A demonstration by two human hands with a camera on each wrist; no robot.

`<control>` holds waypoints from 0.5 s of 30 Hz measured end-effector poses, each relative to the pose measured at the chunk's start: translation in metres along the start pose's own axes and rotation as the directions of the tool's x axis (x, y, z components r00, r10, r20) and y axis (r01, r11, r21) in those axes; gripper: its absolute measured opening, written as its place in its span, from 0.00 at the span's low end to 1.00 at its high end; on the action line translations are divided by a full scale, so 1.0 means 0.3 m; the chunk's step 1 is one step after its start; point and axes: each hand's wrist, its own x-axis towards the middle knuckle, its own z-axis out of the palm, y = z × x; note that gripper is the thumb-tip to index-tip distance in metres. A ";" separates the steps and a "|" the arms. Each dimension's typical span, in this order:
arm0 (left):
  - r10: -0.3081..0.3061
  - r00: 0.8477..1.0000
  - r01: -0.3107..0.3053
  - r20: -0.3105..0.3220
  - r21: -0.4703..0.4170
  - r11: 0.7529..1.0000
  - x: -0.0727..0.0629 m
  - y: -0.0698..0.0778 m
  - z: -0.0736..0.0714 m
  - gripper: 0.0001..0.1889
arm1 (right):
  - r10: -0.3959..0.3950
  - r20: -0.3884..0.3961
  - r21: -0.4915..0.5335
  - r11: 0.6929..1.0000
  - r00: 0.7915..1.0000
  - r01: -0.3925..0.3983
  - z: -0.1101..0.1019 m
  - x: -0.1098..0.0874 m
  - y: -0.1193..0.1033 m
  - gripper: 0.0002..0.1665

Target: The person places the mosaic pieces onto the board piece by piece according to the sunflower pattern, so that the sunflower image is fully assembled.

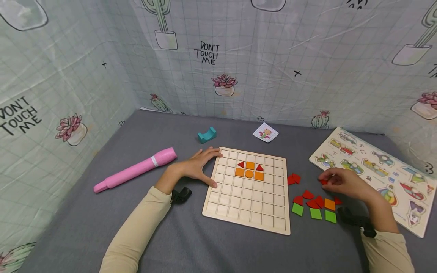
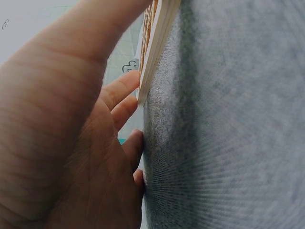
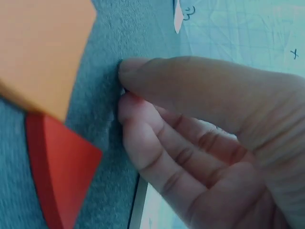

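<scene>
A wooden grid board (image 1: 235, 203) lies mid-table. In its upper rows sit orange squares (image 1: 250, 165), an orange circle (image 1: 249, 174) and two red triangles (image 1: 260, 167). My left hand (image 1: 196, 167) rests along the board's left edge, thumb and fingers spread, fingertips at the rim. To the right of the board, my right hand (image 1: 346, 184) pinches a small red piece (image 1: 323, 182) between thumb and fingers, mostly hidden by them. Close to that hand lie loose red quarter-circle pieces (image 1: 308, 195), an orange square (image 1: 329, 204) and green squares (image 1: 315, 214).
A picture puzzle board (image 1: 368, 151) lies at the right, partly under my right arm. Behind the grid board are a small pattern card (image 1: 265, 132) and a teal curved block (image 1: 207, 135). A pink tube-shaped object (image 1: 134, 170) lies at the left. Patterned cloth hangs behind the table.
</scene>
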 end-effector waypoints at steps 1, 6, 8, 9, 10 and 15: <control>0.002 1.000 -0.002 -0.001 0.000 1.000 0.000 -0.001 0.000 0.50 | 0.016 -0.002 -0.020 1.000 1.000 -0.016 0.002 0.002 -0.005 0.10; 0.009 1.000 -0.009 -0.003 -0.001 1.000 0.002 -0.001 0.001 0.50 | 0.080 0.003 -0.081 0.994 0.997 -0.079 0.012 0.013 -0.034 0.10; 0.007 1.000 -0.007 -0.001 -0.001 1.000 0.001 0.001 0.000 0.51 | 0.081 0.011 -0.080 0.994 0.997 -0.080 0.014 0.017 -0.044 0.11; 0.006 1.000 -0.006 0.001 -0.002 1.000 0.000 0.003 -0.001 0.51 | 0.079 0.016 -0.076 0.994 0.997 -0.077 0.015 0.019 -0.049 0.11; 0.005 1.000 -0.005 0.000 -0.001 1.000 -0.001 0.003 -0.001 0.51 | 0.069 0.019 -0.070 0.995 0.997 -0.068 0.016 0.022 -0.054 0.11; 0.005 1.000 -0.005 -0.001 -0.013 1.000 -0.007 0.007 -0.003 0.50 | -0.032 -0.001 -0.030 0.999 0.999 0.032 0.031 0.037 -0.078 0.11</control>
